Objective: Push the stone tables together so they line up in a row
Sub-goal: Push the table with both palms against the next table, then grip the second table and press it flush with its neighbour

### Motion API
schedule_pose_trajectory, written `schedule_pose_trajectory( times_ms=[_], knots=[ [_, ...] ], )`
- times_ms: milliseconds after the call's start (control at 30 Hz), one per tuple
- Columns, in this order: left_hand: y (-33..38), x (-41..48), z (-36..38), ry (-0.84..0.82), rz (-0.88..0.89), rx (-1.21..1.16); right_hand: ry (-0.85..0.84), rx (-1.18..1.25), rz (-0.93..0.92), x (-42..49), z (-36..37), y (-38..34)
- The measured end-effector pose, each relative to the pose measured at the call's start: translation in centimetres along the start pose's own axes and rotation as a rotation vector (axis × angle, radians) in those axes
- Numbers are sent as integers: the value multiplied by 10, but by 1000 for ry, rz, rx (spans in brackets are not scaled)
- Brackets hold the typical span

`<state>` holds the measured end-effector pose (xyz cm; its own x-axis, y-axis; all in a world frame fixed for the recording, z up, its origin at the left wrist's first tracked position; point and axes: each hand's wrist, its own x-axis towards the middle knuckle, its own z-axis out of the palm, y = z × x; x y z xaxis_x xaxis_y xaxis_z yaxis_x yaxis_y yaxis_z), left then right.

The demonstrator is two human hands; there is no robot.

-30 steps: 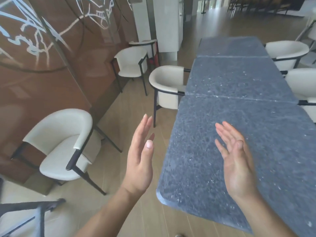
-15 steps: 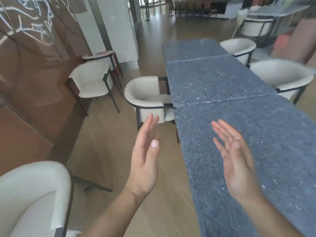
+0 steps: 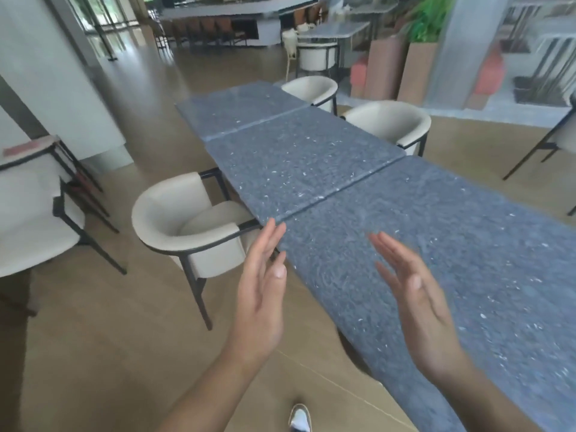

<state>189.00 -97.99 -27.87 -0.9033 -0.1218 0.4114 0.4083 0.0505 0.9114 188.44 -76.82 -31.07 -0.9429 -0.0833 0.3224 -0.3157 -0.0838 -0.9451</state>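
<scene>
Hands raised, palms facing, empty: left hand (image 3: 261, 294) fingers together, right hand (image 3: 417, 294) fingers slightly spread, blurred; stone tables (image 3: 299, 163) abut in a row.

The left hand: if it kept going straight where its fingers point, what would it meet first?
Probably the near stone table by its seam; the left hand has fingertips over that edge, though depth is unclear.

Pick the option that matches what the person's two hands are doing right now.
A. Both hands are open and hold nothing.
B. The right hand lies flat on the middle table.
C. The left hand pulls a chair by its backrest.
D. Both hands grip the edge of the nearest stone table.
A: the left hand and right hand are raised with fingers spread, palms facing each other, nothing in either; the stone tables are untouched.
</scene>
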Motion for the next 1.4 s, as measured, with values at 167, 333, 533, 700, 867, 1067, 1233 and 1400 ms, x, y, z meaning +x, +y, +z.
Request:
schedule_pose_trajectory(
  times_ms=[167, 333, 533, 700, 867, 1067, 1233, 1400],
  knots=[
    [-49, 77, -45, -142, -49, 0, 143, 38, 113, 64, 46, 39],
    [-91, 147, -81, -201, -119, -22, 135, -11, 127, 132, 102, 47],
    [-154, 221, -96, -419, -154, -85, 367, -62, 91, 179, 143, 78],
    [-213, 277, -113, -605, -164, -204, 658, -185, 92, 205, 187, 121],
    [-256, 313, -135, -807, -230, -247, 852, -285, 141, 223, 225, 151],
    [-300, 297, -124, -1024, -394, -220, 1044, -237, 288, 213, 243, 195],
    [-355, 262, -120, -1095, -541, -103, 1199, -48, 549, 195, 237, 250],
    [-419, 234, -122, -997, -866, 113, 1432, 127, 754, 177, 225, 323]
  ],
)
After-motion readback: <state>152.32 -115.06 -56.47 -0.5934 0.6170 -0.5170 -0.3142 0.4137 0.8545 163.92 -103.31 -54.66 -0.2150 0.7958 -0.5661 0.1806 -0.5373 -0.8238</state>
